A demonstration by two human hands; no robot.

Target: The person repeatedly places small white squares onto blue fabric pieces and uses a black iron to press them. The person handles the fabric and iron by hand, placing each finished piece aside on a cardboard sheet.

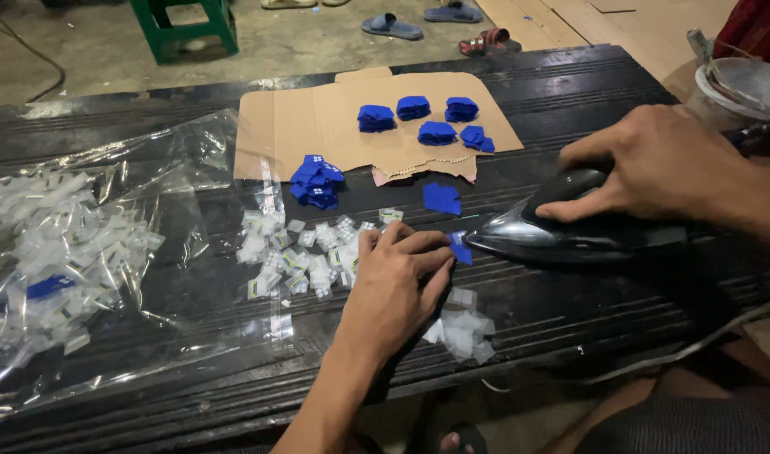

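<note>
1. One small blue tag [460, 249] lies on the dark desk [570, 76], right at the tip of one black iron [570, 235].
2. Left hand [393, 286] lies flat, its fingers [431, 244] nearly together, pressing the tag's edge.
3. Right hand [662, 164] grips the iron's handle, fingers curled around it.
4. Five blue stacks [427, 118] sit on the cardboard sheet [318, 118]; another blue pile [316, 181] lies near its edge.
5. One clear plastic bag [74, 252] holds many small clear packets.
</note>
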